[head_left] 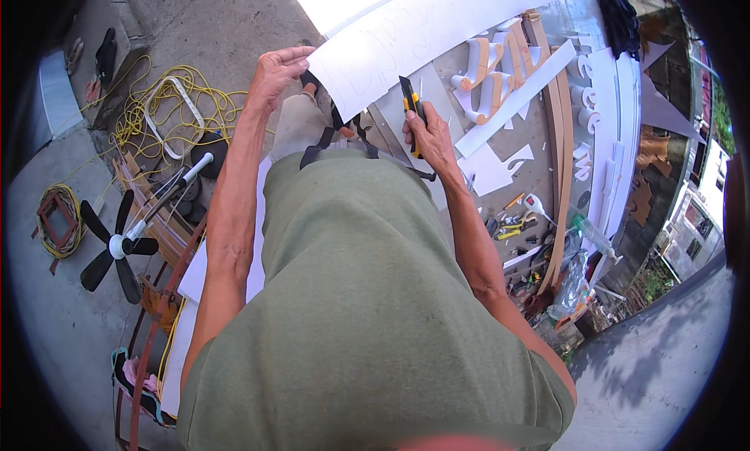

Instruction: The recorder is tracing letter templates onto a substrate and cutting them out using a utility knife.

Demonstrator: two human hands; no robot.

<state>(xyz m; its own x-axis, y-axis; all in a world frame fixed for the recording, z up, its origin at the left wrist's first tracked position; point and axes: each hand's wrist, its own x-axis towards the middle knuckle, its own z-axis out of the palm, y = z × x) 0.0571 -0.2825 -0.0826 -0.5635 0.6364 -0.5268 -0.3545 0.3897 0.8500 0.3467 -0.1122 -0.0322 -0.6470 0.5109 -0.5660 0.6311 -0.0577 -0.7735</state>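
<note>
My left hand (279, 74) is at the left end of a white sheet (367, 56), its fingers pressed together on the edge. Faint drawn lines run across the sheet, which spans the top of the view. In my right hand (434, 141) is a black and yellow utility knife (409, 98), held upright with its tip pointing away from me. The knife is just right of the sheet's lower corner and apart from it. Whether its blade is out I cannot tell.
Right of the knife, a worktable holds cut-out white letters (490, 76), a long white strip (516, 99), scraps (488, 170) and yellow-handled pliers (513, 230). On the left are tangled yellow cable (129, 123), a black-bladed fan (117, 246) and a cable reel (57, 220).
</note>
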